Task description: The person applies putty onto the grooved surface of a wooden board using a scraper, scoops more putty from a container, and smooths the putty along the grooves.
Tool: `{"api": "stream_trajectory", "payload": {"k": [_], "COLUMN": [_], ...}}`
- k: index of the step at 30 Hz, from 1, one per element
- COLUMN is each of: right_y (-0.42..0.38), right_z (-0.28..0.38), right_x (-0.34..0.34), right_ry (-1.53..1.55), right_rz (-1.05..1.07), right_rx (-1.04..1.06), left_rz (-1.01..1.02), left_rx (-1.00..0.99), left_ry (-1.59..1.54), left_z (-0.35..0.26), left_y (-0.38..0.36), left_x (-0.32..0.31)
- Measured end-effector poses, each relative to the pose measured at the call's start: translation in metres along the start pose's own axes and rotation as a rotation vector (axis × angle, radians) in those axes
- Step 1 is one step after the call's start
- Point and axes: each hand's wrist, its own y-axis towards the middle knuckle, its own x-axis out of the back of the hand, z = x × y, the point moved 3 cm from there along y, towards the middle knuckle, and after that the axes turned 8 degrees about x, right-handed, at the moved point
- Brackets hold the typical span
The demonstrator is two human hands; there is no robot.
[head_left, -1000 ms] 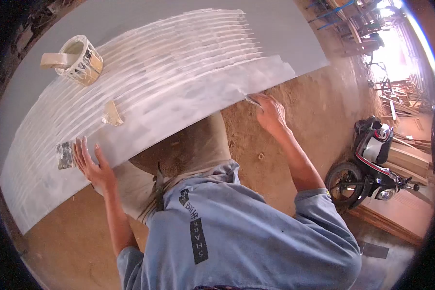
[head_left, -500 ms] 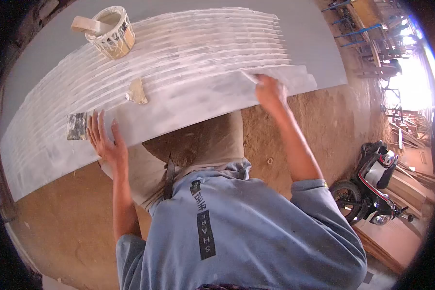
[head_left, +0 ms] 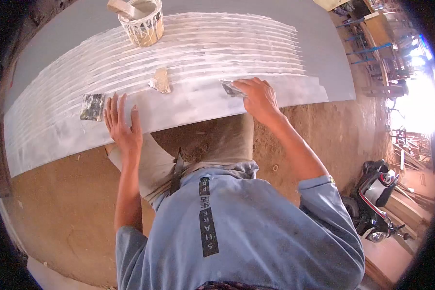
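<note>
My right hand [head_left: 261, 99] is closed on a flat, putty-smeared scraper [head_left: 233, 89], which touches the white-coated board [head_left: 193, 104] near its front edge. On the left, my left hand [head_left: 123, 123] lies on the board with its fingers spread, beside a dark, smeared square plate [head_left: 92, 107]. Between the hands sits a beige, irregular piece [head_left: 160, 80]. Farther back, a putty-streaked bucket [head_left: 147, 33] stands on the board with a pale flat tool [head_left: 122, 8] leaning in it. Raised parallel white ridges run across the board behind the smoother front strip.
Brown ground [head_left: 304, 140] shows below the board's front edge. A motorbike [head_left: 377, 198] stands at the lower right, near wooden planks [head_left: 406, 208]. Benches or frames with blue parts [head_left: 372, 48] are at the upper right.
My right hand has moved left along the front strip, and the scraper's face now shows. Board, bucket and left hand appear shifted up and right as the camera view moved.
</note>
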Motion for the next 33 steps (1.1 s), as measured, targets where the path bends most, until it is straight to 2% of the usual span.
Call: {"api": "stream_trajectory", "payload": {"k": [3, 5, 9, 11, 12, 14, 16, 19, 22, 23, 25, 26, 28, 29, 31, 33], "right_y": [-0.013, -0.025, -0.049, -0.051, -0.047, -0.040, -0.031, -0.024, -0.011, -0.013, -0.016, -0.015, -0.004, 0.006, 0.030, 0.053], "right_z": [0.007, 0.019, 0.021, 0.004, 0.002, -0.014, -0.033, -0.075, -0.142, -0.183, -0.266, -0.286, -0.316, -0.332, -0.359, -0.376], "right_x": [-0.001, 0.005, 0.014, 0.016, 0.023, 0.044, 0.057, 0.072, 0.098, 0.096, 0.096, 0.103, 0.110, 0.107, 0.090, 0.072], "right_ry": [0.003, 0.038, 0.077, 0.307, 0.308, 0.583, 0.573, 0.527, 0.571, 0.569, 0.015, 0.017, -0.153, -0.145, -0.186, -0.212], "right_rz": [-0.076, 0.132, 0.198, 0.026, 0.022, -0.170, -0.216, -0.458, -0.537, -0.548, -0.621, -0.627, -0.510, -0.515, -0.407, -0.388], "right_rx": [0.079, 0.010, 0.038, -0.078, -0.066, -0.399, -0.428, -0.708, -0.780, -0.782, -0.430, -0.433, -0.329, -0.331, -0.162, -0.134], "left_rz": [-0.009, 0.002, 0.032, 0.072, 0.126, 0.134, 0.152, 0.173, 0.095, 0.078, 0.073, 0.066, 0.017, 0.031, 0.042, 0.067], "left_rx": [-0.007, 0.006, 0.036, 0.052, 0.072, 0.076, 0.062, 0.129, 0.069, 0.067, 0.064, 0.068, 0.008, 0.034, 0.048, 0.042], "left_ry": [0.007, 0.013, -0.032, -0.033, -0.026, -0.024, -0.049, -0.022, 0.009, 0.007, 0.026, 0.051, 0.071, 0.096, 0.115, 0.142], "left_z": [0.002, -0.001, 0.005, 0.008, 0.011, 0.012, 0.004, 0.002, 0.006, 0.001, -0.008, -0.010, -0.011, -0.012, -0.012, -0.014], "left_y": [-0.002, 0.002, 0.002, 0.004, 0.004, 0.004, 0.008, 0.008, 0.007, 0.008, 0.011, 0.011, 0.012, 0.013, 0.013, 0.013], "left_x": [0.001, 0.001, -0.001, -0.002, -0.002, -0.003, -0.008, -0.012, -0.016, -0.013, -0.012, -0.013, -0.019, -0.019, -0.021, -0.019]}}
